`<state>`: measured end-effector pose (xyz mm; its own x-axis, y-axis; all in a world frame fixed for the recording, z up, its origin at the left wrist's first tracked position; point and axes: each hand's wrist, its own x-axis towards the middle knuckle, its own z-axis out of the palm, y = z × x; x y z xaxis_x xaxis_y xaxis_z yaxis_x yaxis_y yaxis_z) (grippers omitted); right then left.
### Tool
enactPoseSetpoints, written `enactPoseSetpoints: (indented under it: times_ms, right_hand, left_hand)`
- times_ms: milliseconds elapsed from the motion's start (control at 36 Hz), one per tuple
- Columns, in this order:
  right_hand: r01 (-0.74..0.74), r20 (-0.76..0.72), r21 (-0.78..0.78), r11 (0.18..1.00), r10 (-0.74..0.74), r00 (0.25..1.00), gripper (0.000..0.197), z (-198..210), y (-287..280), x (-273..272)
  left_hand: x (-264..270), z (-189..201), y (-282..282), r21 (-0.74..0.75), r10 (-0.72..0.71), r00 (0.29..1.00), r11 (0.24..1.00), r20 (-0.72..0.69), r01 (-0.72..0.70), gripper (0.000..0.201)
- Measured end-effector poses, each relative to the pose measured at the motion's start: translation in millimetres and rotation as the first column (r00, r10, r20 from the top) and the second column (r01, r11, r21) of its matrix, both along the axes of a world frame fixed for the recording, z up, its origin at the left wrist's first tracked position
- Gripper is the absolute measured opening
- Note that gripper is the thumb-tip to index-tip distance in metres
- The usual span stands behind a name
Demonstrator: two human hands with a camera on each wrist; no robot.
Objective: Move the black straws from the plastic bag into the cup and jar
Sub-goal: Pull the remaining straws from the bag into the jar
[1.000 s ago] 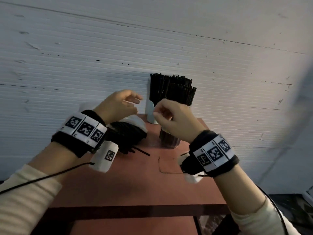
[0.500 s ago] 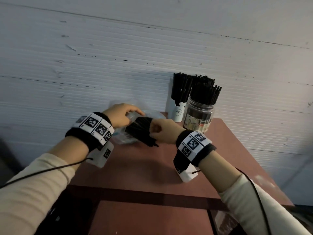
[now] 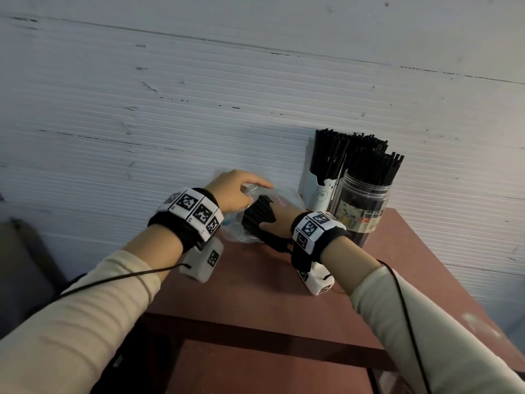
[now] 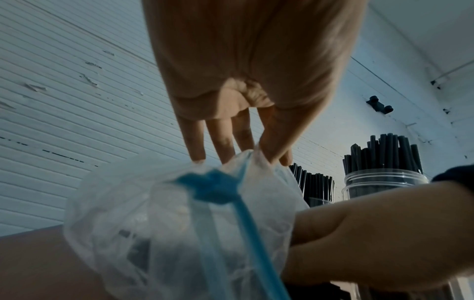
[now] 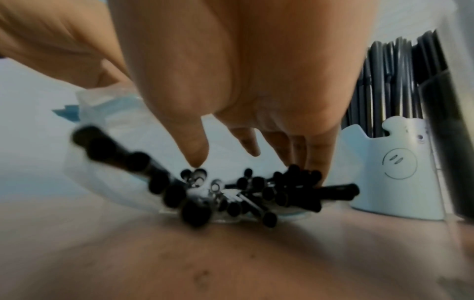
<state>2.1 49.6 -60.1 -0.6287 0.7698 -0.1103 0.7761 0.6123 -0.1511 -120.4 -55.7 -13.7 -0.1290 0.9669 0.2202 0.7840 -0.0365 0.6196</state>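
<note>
The clear plastic bag (image 3: 235,231) with a blue tie (image 4: 212,190) lies at the back of the red-brown table (image 3: 255,297). My left hand (image 3: 251,194) pinches the bag's upper edge between thumb and forefinger (image 4: 261,156). A bunch of black straws (image 5: 246,194) lies in the bag's mouth. My right hand (image 3: 279,220) reaches in, thumb on one side and fingers on the other, and grips the bunch (image 5: 254,168). To the right stand the white cup (image 3: 321,194) and the clear jar (image 3: 360,206), both packed with upright black straws.
A white ribbed wall (image 3: 199,109) runs right behind the table, close to the bag, cup and jar. The table's front edge (image 3: 255,339) crosses below my forearms. Cables trail from both wrist bands.
My right hand has pushed deeper into the bag onto the straws. My left hand has taken the bag's upper edge and raised it. The view has swung left, so cup and jar sit further right.
</note>
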Motion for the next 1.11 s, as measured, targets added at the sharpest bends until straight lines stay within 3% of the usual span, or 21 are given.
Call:
enactPoseSetpoints:
  times_ms: [83, 306, 472, 611, 750, 1111]
  right_hand:
    - [-0.04, 0.065, 0.053, 0.998, 0.037, 0.997, 0.065, 6, -5, 8]
    - [-0.22, -0.022, 0.01, 0.975, 0.221, 0.975, 0.054, 9, -7, 10]
    - [-0.216, -0.019, 0.007, 0.976, 0.216, 0.976, 0.026, 12, -9, 9]
    - [-0.209, -0.024, -0.011, 0.978, 0.209, 0.978, 0.035, 11, -9, 10]
    - [-0.221, -0.075, 0.065, 0.973, 0.226, 0.971, 0.025, 12, -11, 10]
    - [-0.195, -0.28, 0.126, 0.973, 0.223, 0.934, 0.027, 27, -20, 23]
  left_hand:
    - [-4, -1, 1, -0.002, 0.021, 1.0, 1.0, 0.023, -0.021, 0.056]
    - [-7, 0, 0, -0.006, 0.015, 0.999, 1.0, 0.031, -0.015, 0.056]
    - [-8, 3, -1, -0.027, 0.011, 1.0, 1.0, 0.004, -0.011, 0.056]
    - [-9, 3, -2, -0.032, 0.013, 1.0, 0.999, 0.002, -0.013, 0.055]
    - [-12, 1, -1, -0.023, 0.013, 1.0, 1.0, 0.019, -0.012, 0.057]
    - [-14, 0, -1, 0.004, -0.004, 1.0, 1.0, 0.008, 0.004, 0.055]
